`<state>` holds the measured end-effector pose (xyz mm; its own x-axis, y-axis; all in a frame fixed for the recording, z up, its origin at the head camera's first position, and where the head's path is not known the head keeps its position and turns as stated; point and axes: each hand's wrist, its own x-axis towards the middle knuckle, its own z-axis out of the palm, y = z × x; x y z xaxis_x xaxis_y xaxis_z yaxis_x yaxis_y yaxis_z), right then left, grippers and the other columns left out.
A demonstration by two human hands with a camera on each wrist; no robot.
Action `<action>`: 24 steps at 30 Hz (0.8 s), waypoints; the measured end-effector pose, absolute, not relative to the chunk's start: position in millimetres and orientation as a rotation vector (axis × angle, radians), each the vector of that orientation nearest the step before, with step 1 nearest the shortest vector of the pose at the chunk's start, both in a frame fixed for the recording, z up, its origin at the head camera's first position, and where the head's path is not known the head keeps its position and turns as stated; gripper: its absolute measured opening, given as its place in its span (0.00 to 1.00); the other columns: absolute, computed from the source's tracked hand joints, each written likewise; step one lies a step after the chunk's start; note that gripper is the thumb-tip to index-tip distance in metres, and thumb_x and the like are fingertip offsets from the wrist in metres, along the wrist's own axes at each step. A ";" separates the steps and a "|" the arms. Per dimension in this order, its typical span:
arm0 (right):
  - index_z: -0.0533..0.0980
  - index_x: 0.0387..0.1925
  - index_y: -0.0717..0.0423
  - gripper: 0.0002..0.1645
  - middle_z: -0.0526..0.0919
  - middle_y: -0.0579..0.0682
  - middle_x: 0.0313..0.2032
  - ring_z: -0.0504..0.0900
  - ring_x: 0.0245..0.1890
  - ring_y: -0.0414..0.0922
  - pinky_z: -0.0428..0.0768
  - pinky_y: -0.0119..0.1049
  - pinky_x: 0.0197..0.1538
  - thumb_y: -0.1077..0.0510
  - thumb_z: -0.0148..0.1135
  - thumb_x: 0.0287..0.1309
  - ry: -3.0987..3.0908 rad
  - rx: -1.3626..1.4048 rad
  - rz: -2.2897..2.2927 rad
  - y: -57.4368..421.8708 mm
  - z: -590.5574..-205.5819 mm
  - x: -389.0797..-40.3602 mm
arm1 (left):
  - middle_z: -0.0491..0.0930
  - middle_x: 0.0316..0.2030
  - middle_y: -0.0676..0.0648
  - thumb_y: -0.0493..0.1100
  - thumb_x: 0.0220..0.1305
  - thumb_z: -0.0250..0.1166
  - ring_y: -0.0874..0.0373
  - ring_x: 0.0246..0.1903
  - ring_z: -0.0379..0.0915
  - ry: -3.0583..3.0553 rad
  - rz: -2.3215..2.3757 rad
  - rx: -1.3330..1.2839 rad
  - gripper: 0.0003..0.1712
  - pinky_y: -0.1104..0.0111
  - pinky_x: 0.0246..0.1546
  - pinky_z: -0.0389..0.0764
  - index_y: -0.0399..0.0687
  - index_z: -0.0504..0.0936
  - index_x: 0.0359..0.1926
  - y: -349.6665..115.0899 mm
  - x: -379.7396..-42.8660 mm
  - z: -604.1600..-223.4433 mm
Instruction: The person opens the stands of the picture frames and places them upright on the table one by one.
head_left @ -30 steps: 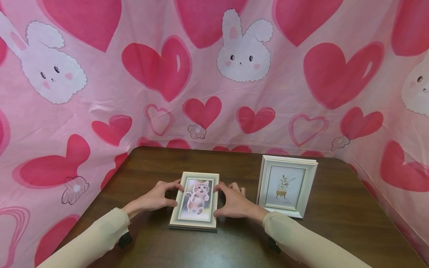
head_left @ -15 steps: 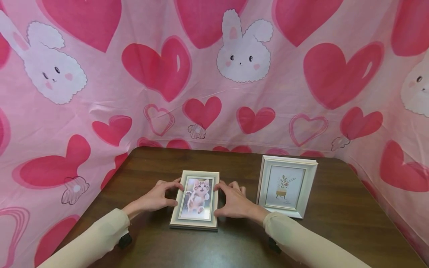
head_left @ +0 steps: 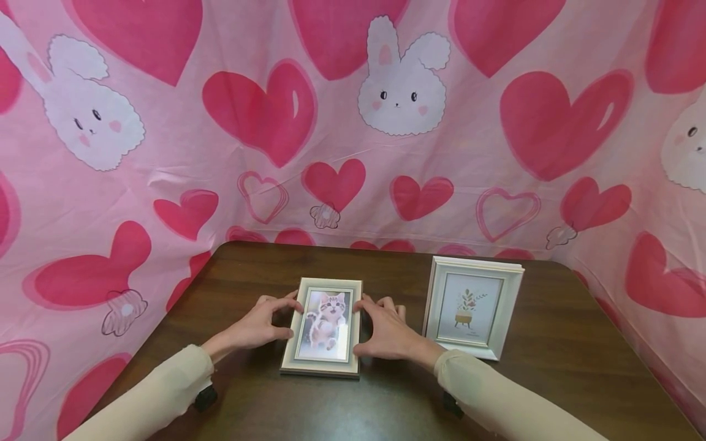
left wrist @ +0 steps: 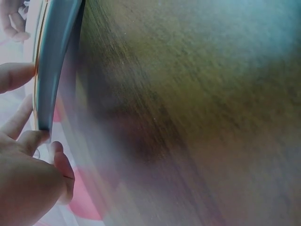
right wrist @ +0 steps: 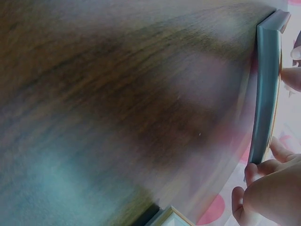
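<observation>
A picture frame [head_left: 326, 326] with a kitten photo lies face up, its far edge tipped slightly up from the table. My left hand [head_left: 255, 324] holds its left side, thumb on the front face and fingers near the far corner. On the opposite side, my right hand [head_left: 390, 334] grips it the same way. Both wrist views show the edge of this frame [left wrist: 52, 66] with fingertips curled round its far end. To the right, a second picture frame [head_left: 469, 309] with a potted-plant print stands upright, close to my right wrist.
The brown wooden table [head_left: 314, 410] carries both frames. A pink cloth [head_left: 342, 147] with hearts and rabbits hangs behind the table and along its sides. A corner of the plant frame [right wrist: 173, 217] shows low in the right wrist view.
The kitten frame's far edge has risen a little, and a bright reflection has appeared on its glass. Both hands keep their hold; the plant frame stays put.
</observation>
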<state>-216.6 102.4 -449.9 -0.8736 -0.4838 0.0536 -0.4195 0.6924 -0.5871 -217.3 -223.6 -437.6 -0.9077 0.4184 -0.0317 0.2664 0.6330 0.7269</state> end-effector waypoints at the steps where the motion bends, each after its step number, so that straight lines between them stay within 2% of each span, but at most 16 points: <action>1: 0.75 0.61 0.44 0.42 0.65 0.57 0.78 0.65 0.56 0.49 0.58 0.54 0.52 0.40 0.81 0.43 2.797 -0.752 -0.929 102.5 -449.7 -216.3 | 0.57 0.81 0.41 0.42 0.58 0.78 0.41 0.63 0.57 2.658 1.137 0.562 0.30 0.40 0.60 0.69 0.57 0.82 0.61 -223.3 -217.0 -437.4; 16: 0.74 0.62 0.41 0.42 0.63 0.56 0.79 0.64 0.58 0.50 0.58 0.55 0.54 0.42 0.81 0.44 2.819 -0.750 -0.914 103.9 -444.9 -214.1 | 0.58 0.80 0.42 0.41 0.58 0.78 0.42 0.61 0.58 2.706 1.116 0.507 0.29 0.42 0.57 0.72 0.58 0.82 0.61 -219.2 -214.1 -437.2; 24: 0.74 0.63 0.43 0.44 0.62 0.57 0.79 0.64 0.59 0.50 0.58 0.54 0.54 0.42 0.81 0.44 2.847 -0.780 -0.900 103.5 -443.5 -213.4 | 0.67 0.76 0.42 0.44 0.58 0.79 0.43 0.59 0.59 2.763 1.082 0.484 0.29 0.41 0.56 0.73 0.63 0.82 0.60 -219.3 -214.0 -440.3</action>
